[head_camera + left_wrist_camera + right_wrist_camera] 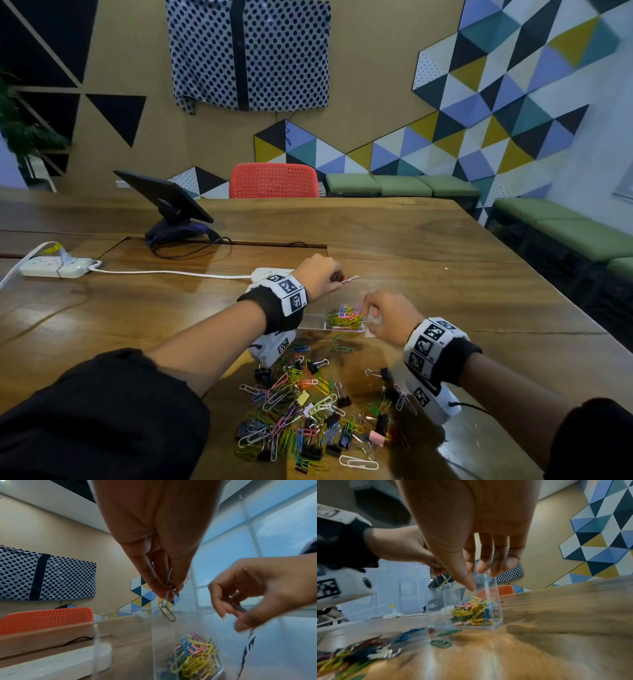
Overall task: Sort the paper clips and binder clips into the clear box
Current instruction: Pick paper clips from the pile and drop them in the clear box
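The clear box (314, 322) stands on the table beyond a pile of loose paper clips and binder clips (308, 411). Its right compartment holds a heap of coloured paper clips (345, 317). My left hand (339, 275) hovers over the box and pinches a few linked paper clips. A yellow clip (167, 612) dangles from them above the open top. My right hand (368, 308) is at the box's right wall (498, 601), fingers curled downward. In the left wrist view it seems to pinch a small dark clip (237, 605).
A white power strip (54, 267) and its cable lie at the left, and a second white strip (270, 273) sits just behind the box. A tablet on a stand (168, 198) is farther back. A red chair (274, 180) stands beyond the wooden table (445, 257).
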Demonstrator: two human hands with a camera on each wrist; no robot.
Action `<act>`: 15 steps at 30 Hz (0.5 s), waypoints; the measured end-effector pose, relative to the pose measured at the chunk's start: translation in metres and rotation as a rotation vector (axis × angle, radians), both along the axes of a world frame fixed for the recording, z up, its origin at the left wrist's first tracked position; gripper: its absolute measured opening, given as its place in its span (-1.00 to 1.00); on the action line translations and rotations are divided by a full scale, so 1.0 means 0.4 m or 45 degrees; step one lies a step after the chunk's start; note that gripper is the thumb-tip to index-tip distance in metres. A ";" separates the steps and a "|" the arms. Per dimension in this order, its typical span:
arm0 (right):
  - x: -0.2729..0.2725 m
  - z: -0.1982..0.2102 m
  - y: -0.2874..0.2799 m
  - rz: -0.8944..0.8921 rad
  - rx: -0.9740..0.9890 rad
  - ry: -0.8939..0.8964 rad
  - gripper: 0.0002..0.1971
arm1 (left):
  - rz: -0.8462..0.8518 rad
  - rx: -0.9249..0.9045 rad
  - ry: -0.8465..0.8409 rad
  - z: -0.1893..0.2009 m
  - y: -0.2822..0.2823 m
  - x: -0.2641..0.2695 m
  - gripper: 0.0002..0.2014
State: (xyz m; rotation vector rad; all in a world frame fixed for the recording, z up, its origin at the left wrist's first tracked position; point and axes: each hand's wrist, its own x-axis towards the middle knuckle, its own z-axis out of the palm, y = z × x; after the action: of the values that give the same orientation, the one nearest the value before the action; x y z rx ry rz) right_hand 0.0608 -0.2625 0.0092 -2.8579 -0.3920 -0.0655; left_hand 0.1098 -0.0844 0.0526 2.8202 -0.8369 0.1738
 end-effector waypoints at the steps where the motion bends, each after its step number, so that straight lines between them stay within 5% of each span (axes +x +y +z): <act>1: -0.005 -0.007 0.003 0.020 -0.058 0.107 -0.82 | 0.009 -0.034 0.018 -0.002 -0.010 0.004 -0.73; 4: -0.015 -0.037 0.023 0.101 -0.190 0.320 -0.78 | 0.039 -0.180 0.077 -0.010 -0.036 0.011 -0.75; 15: -0.028 -0.061 0.046 0.234 -0.194 0.314 -0.72 | 0.107 -0.166 0.179 -0.061 -0.053 0.030 -0.80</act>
State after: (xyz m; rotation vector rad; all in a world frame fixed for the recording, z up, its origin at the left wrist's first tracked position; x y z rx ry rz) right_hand 0.0494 -0.2443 -0.0151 -2.9124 -0.6273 0.3620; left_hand 0.1220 -0.1054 0.0282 2.7102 -0.6525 0.0397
